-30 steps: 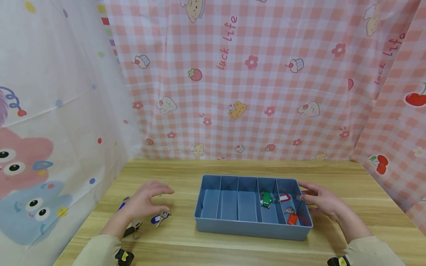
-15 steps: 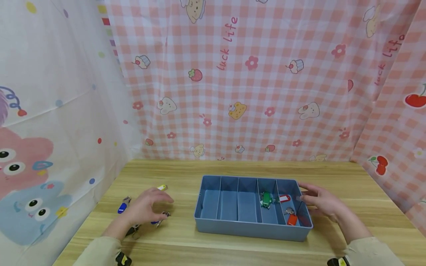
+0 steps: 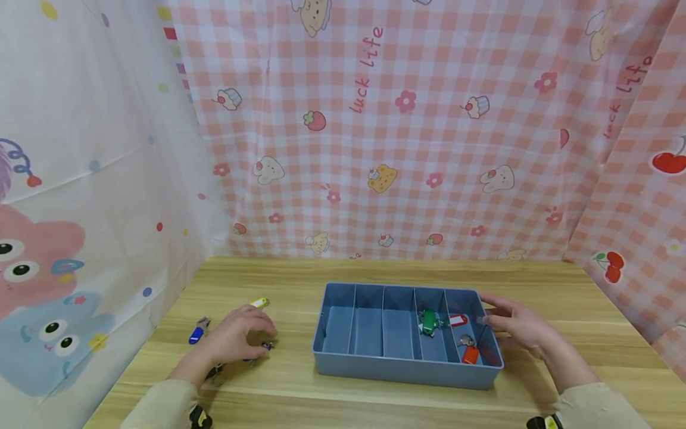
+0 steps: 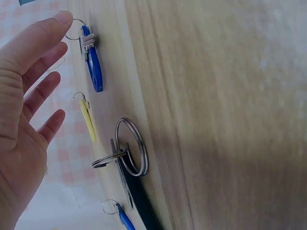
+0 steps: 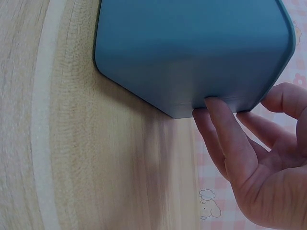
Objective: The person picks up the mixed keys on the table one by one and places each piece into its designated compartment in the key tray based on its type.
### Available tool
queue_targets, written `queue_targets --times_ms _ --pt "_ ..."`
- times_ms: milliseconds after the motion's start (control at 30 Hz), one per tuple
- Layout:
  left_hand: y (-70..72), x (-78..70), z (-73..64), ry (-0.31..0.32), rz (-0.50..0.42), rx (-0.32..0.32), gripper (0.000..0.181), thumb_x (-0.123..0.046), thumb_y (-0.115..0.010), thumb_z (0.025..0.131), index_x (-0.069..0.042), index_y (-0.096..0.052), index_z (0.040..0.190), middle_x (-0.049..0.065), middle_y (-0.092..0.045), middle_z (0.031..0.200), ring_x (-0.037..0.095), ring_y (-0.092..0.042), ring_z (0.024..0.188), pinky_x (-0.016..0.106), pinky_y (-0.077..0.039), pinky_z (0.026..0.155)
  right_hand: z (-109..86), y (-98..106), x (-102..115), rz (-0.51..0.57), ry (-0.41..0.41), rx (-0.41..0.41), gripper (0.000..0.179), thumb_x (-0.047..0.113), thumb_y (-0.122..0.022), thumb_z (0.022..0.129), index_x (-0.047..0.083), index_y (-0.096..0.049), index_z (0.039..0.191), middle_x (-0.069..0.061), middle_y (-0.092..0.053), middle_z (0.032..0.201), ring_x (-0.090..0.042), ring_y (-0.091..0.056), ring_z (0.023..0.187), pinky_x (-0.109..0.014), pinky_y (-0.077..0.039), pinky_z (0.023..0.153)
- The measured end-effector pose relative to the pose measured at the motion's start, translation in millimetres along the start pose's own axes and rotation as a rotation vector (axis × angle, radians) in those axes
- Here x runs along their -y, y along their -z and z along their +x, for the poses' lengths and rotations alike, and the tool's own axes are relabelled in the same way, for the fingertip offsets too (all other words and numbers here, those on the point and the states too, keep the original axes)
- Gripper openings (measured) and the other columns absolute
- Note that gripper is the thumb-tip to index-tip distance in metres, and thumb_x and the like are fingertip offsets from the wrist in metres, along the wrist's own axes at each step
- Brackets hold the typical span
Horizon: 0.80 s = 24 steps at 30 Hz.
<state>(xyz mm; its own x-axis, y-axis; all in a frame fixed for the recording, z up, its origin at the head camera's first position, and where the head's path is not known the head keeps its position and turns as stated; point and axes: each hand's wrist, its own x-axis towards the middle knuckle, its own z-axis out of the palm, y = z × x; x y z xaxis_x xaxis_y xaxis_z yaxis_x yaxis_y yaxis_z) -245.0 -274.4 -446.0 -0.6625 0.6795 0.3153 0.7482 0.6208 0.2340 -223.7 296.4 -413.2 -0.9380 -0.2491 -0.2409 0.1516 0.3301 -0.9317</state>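
Note:
My left hand [image 3: 241,333] hovers low over a blue key tag [image 4: 95,72] with keys, fingers loosely bent and thumb tip right by its ring; in the head view the hand mostly covers this tag. Around that hand lie a yellow key tag [image 3: 259,302], another blue key tag [image 3: 197,333] and a black key tag [image 4: 139,191] with large metal rings. My right hand [image 5: 259,153] touches the end wall of a blue-grey divided box [image 3: 407,369] with its fingertips. Inside the box, a green key tag [image 3: 429,322] is in the fourth compartment from the left.
In the box's rightmost compartment are a red-framed key tag [image 3: 458,320] and an orange-red one [image 3: 470,355] with keys. The wooden table [image 3: 300,393] ends at a pink checked cloth [image 3: 343,179] behind and a white patterned cloth [image 3: 134,179] on the left.
My left hand has drawn back slightly and lowered over the blue key tag, uncovering the yellow tag and the left blue one. The right hand and the box have stayed in place.

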Motion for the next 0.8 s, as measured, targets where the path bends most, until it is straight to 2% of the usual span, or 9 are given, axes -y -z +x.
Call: queue_targets --times_ms 233,533,600,800 --pt "-0.7 0.3 1.4 0.001 0.009 0.026 0.025 -0.018 -0.088 0.072 -0.019 -0.076 0.094 -0.01 -0.069 0.1 0.017 -0.06 0.1 0.047 -0.044 0.093 0.0 0.0 0.0 0.004 0.0 0.001 0.066 0.009 -0.052 0.101 -0.008 -0.015 0.153 -0.043 -0.031 0.143 -0.036 -0.058 0.111 -0.052 -0.053 0.087" --pt "-6.3 6.2 1.7 -0.068 -0.015 0.008 0.023 -0.013 -0.088 0.072 -0.018 -0.076 0.091 -0.013 -0.069 0.094 0.012 -0.063 0.093 0.041 -0.048 0.088 0.3 0.4 -0.8 0.001 0.001 0.001 0.067 0.01 -0.052 0.101 -0.008 -0.015 0.153 -0.043 -0.03 0.144 -0.037 -0.058 0.113 -0.052 -0.053 0.087" --pt "-7.0 7.2 1.5 -0.06 -0.036 0.022 0.022 -0.012 -0.087 0.073 -0.019 -0.076 0.091 -0.014 -0.069 0.094 0.011 -0.062 0.092 0.041 -0.048 0.088 0.2 0.7 -0.8 -0.001 0.0 0.001 0.067 0.01 -0.052 0.101 -0.008 -0.015 0.153 -0.043 -0.03 0.144 -0.037 -0.058 0.113 -0.052 -0.053 0.087" --pt "-6.2 6.8 1.4 0.027 -0.117 0.09 0.019 -0.012 -0.084 0.078 -0.021 -0.077 0.093 -0.016 -0.068 0.094 0.008 -0.06 0.092 0.043 -0.047 0.091 0.6 1.5 -0.1 0.015 -0.01 0.012 0.067 0.01 -0.052 0.101 -0.008 -0.014 0.153 -0.043 -0.025 0.145 -0.037 -0.055 0.116 -0.052 -0.052 0.088"
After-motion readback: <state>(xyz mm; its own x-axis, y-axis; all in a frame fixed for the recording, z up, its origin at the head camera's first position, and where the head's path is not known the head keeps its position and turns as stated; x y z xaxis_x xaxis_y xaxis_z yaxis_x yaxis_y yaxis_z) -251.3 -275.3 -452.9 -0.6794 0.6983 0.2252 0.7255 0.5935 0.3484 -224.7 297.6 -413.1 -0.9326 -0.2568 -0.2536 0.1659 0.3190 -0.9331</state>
